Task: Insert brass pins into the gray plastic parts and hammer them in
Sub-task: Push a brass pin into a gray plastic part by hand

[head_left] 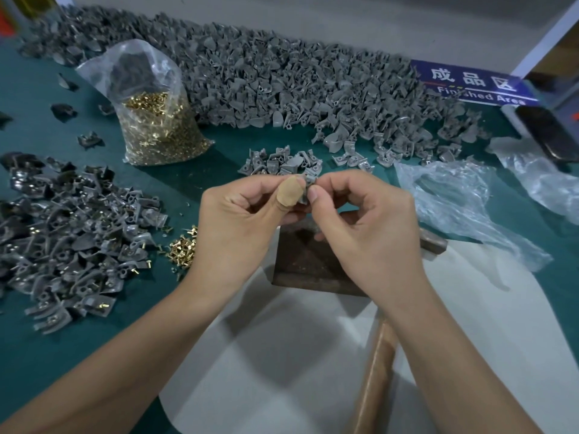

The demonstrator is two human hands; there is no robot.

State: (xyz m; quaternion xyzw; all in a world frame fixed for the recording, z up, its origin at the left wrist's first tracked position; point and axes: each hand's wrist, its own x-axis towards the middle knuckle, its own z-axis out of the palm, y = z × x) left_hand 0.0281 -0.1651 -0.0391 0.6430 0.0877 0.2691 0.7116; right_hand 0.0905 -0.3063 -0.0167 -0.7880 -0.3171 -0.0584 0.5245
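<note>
A small gray plastic part (306, 190) is pinched between the fingertips of my left hand (247, 220) and my right hand (360, 227), above a dark metal block (300, 261). The left thumb wears a tan bandage. No pin is visible between the fingers. Loose brass pins (183, 247) lie in a little heap left of my left wrist. A clear bag of brass pins (156, 130) stands further back. The hammer lies under my right forearm, its wooden handle (374, 380) pointing toward me and its head (434, 241) showing right of the wrist.
A large heap of gray parts (282, 79) fills the back of the green table. A small group of parts (279, 162) lies just beyond my hands. Parts with pins fitted (75, 242) are piled at left. Crumpled plastic bags (463, 205), a phone (548, 133) and a blue sign (470, 83) sit right.
</note>
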